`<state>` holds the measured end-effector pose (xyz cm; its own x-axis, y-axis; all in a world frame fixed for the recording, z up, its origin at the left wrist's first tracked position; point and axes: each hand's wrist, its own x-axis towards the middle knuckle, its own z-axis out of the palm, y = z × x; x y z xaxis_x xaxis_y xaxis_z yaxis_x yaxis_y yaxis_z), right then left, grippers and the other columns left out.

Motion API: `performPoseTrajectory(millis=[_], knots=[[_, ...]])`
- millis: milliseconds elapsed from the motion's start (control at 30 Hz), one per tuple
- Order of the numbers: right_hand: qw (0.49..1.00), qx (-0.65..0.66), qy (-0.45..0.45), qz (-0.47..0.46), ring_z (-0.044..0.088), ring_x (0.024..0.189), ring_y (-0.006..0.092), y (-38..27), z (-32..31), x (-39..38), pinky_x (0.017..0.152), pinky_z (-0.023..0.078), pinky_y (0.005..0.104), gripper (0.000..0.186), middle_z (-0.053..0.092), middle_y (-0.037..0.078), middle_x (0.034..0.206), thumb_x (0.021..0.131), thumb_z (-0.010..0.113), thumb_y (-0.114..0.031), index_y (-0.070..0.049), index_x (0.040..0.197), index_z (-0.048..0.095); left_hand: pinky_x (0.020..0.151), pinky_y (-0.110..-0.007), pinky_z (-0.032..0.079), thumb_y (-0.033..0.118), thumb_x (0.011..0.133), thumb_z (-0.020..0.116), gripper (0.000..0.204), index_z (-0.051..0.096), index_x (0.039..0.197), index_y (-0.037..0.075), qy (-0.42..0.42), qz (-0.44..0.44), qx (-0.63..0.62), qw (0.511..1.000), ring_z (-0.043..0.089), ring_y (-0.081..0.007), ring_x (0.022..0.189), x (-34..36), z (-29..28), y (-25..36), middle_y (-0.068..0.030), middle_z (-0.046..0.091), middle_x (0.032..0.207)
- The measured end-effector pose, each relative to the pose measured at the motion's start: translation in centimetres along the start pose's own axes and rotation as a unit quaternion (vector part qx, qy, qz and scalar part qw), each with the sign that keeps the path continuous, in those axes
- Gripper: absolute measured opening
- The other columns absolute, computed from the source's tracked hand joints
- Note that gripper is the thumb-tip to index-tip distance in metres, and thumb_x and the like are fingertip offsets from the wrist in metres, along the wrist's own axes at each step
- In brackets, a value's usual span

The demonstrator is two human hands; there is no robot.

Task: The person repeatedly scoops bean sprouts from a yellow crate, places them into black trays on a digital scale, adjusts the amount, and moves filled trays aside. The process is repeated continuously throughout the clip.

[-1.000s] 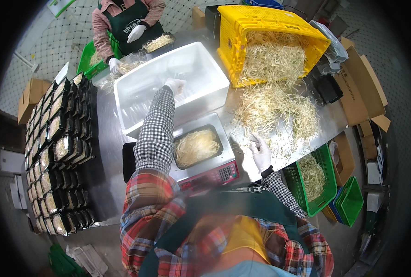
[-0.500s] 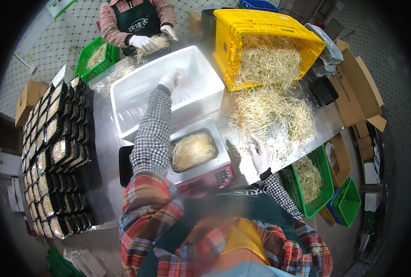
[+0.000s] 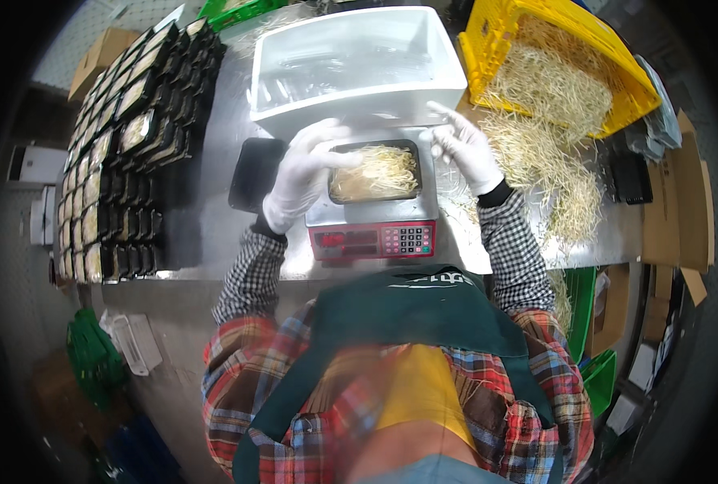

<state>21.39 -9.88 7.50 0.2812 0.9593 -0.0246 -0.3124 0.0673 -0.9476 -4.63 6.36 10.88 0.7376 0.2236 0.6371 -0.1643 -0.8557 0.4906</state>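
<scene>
A black tray (image 3: 416,190) of pale bean sprouts (image 3: 377,172) sits on the weighing scale (image 3: 371,237), which has a red front and a keypad. My gloved left hand (image 3: 304,169) is at the tray's left side, its fingers stretched toward the rim and the sprouts; whether they touch is unclear. My gloved right hand (image 3: 468,152) hovers off the tray's right edge, fingers apart and slightly bent, with nothing visible in it. Another black tray (image 3: 254,172) lies left of the scale, partly behind my left hand.
Behind the scale stands a white foam box (image 3: 359,103). A tipped yellow crate (image 3: 478,56) spills sprouts into a heap (image 3: 565,189) at right. Stacked filled trays (image 3: 117,177) crowd the left. A cardboard box (image 3: 665,210) and green crate (image 3: 585,310) are beyond the right edge.
My left hand has come out of the foam box to the tray's left side. My right hand has moved from beside the sprout heap to the tray's right. The view has shifted; the co-worker is out of sight.
</scene>
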Motion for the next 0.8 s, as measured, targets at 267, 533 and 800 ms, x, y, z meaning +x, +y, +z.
performPoseTrajectory(millis=[267,533,800], knots=[[0.973,-0.132,0.185,-0.046,0.057,0.068,0.005,8.8,4.8,1.2,0.063,0.046,0.0202,0.027,0.067,0.0,0.084,0.095,0.06,-0.011,-0.006,0.121,0.066,0.114,-0.049,0.028,0.018,0.097,0.054,0.05,0.041,0.145,0.008,0.054,-0.179,0.29,0.939,0.034,-0.0379,0.139,-5.3,6.4,1.4,-0.0185,0.04,0.148],[0.87,-0.398,0.27,-0.108,0.065,0.088,0.0237,14.3,-0.6,4.7,0.081,0.049,0.0338,0.024,0.071,0.015,0.093,0.085,0.069,-0.02,-0.008,0.105,0.074,0.108,-0.068,0.023,0.04,0.098,0.047,0.064,0.027,0.152,0.013,-0.182,-0.303,0.29,0.889,0.026,-0.0419,0.143,-2.9,12.0,-3.6,-0.0172,0.033,0.154],[0.97,0.011,0.236,0.057,0.064,0.083,0.0117,16.1,-1.8,4.8,0.077,0.051,0.0253,0.019,0.071,0.005,0.092,0.086,0.073,-0.01,0.003,0.1,0.071,0.1,-0.075,0.026,0.041,0.094,0.051,0.063,0.034,0.147,0.012,-0.18,-0.315,0.356,0.861,0.032,-0.0373,0.14,-3.2,13.3,-3.1,-0.0156,0.041,0.145]])
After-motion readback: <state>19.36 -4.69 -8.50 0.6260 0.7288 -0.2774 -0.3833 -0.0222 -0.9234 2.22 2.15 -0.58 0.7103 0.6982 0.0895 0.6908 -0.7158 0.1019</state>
